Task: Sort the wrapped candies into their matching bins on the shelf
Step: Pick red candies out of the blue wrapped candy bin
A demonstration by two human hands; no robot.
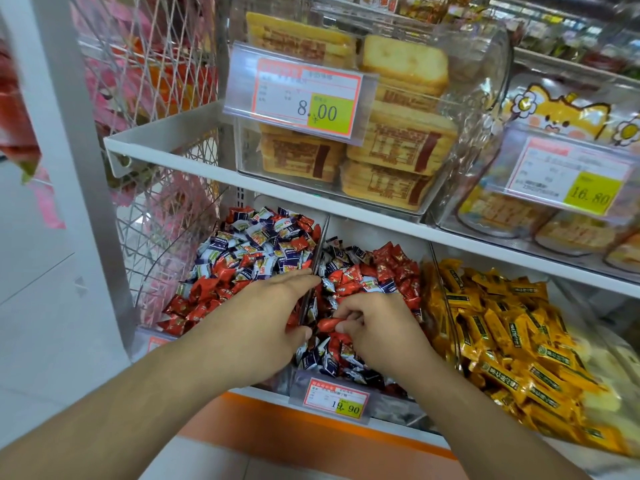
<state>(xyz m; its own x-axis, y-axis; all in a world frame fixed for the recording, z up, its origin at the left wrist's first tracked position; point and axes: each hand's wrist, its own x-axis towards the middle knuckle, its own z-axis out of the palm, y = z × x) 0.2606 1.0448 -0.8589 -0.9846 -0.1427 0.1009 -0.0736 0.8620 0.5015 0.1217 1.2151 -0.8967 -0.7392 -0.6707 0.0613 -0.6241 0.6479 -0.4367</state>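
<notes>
Three clear bins sit side by side on the lower shelf. The left bin (149,268) holds mixed red, white and dark blue wrapped candies. The middle bin (349,233) holds red and dark blue ones, and a clear divider (320,244) separates the two. The right bin (440,271) is full of yellow wrapped candies (502,327). My left hand (263,323) lies flat with its fingers apart over the divider, holding nothing that shows. My right hand (374,323) is in the middle bin, its thumb and fingers pinching a red wrapped candy (327,323).
A white shelf edge (277,192) overhangs the bins, carrying clear boxes of packed biscuits (391,154) and price tags. A wire rack (152,98) with pink packs stands at the left. A 19.90 price tag (336,398) fronts the middle bin.
</notes>
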